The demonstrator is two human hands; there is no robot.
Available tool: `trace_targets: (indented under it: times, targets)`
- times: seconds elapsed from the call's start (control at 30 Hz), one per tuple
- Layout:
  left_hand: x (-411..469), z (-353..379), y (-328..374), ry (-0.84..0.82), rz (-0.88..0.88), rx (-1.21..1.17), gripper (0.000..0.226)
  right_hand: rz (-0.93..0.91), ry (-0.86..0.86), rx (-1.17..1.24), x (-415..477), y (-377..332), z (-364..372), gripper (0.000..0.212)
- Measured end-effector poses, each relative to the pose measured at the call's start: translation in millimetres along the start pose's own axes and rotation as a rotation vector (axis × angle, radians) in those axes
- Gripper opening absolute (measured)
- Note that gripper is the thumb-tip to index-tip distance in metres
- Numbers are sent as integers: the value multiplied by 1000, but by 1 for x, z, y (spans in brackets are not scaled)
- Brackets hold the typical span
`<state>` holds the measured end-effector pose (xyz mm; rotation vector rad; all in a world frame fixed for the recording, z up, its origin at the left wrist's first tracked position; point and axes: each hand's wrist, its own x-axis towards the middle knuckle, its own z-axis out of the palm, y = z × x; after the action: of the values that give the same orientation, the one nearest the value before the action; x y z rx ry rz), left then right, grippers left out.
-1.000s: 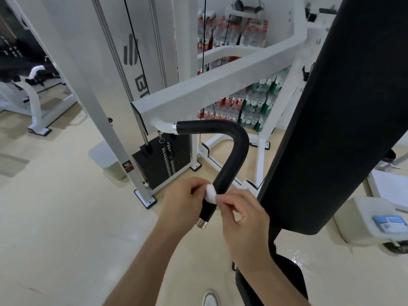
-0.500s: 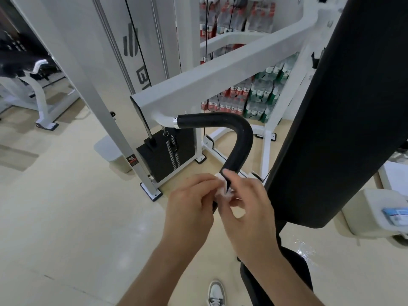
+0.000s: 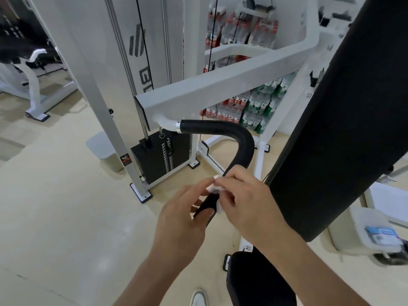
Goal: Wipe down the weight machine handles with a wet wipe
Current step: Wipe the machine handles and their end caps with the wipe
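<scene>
A bent black foam handle (image 3: 239, 138) sticks out from the white arm (image 3: 220, 85) of the weight machine and curves down toward me. My right hand (image 3: 247, 199) pinches a small white wet wipe (image 3: 213, 187) against the lower part of the handle. My left hand (image 3: 183, 217) wraps the handle's lower end from the left, fingers curled around it, fingertips near the wipe. The handle's metal tip is hidden under my hands.
A tall black back pad (image 3: 344, 111) stands close on the right, a black seat (image 3: 258, 281) below it. The weight stack (image 3: 163, 157) and white frame post (image 3: 103, 107) lie behind the handle. Packs of bottles (image 3: 254, 107) sit at the back. A small bin (image 3: 103, 149) stands left.
Both hands stay on the lower handle. The right hand with the wipe has shifted slightly up the handle, and the left hand has slid lower and covers the metal tip.
</scene>
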<state>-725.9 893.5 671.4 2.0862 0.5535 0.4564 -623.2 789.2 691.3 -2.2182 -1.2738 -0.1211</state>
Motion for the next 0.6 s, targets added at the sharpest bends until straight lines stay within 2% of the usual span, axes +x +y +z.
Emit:
trace_targets:
  times: [0.07, 0.17, 0.23, 0.4, 0.53, 0.6]
  targets:
    - [1, 0, -3, -1, 18, 32, 56, -23, -75, 20, -5, -2, 1, 11]
    - [0, 0, -3, -2, 5, 77, 53, 45, 49, -16, 8, 10, -5, 12]
    - [-1, 1, -3, 8, 14, 100, 52, 43, 51, -54, 13, 9, -8, 11]
    - [-2, 2, -7, 6, 39, 109, 48, -47, -254, -72, 0, -9, -7, 12]
    - [-1, 2, -6, -24, 12, 156, 45, -7, -134, -103, 16, 2, -15, 12]
    - [-2, 1, -6, -33, 12, 163, 41, -16, -181, -157, 18, -2, -15, 11]
